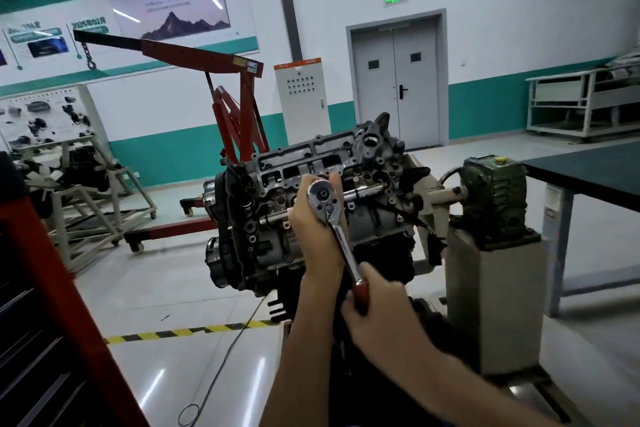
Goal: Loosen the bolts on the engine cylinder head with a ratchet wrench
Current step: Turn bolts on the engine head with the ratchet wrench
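Note:
The grey engine with its cylinder head (pixel 311 163) hangs on a stand at the centre of the head view, its top face tilted toward me. A chrome ratchet wrench (pixel 337 229) with a red handle lies against the head, its round head near the middle of the casting. My left hand (pixel 313 218) cups the ratchet's head, thumb up beside it. My right hand (pixel 377 308) grips the red handle lower down. The socket and the bolt under the ratchet head are hidden by my left hand.
A green gearbox (pixel 495 198) on a grey pedestal (pixel 495 298) carries the engine at right. A dark-topped table (pixel 588 173) stands at far right, a red engine hoist (pixel 239 114) behind, a red tool cabinet (pixel 45 288) at left. Yellow-black tape (pixel 187 331) crosses the floor.

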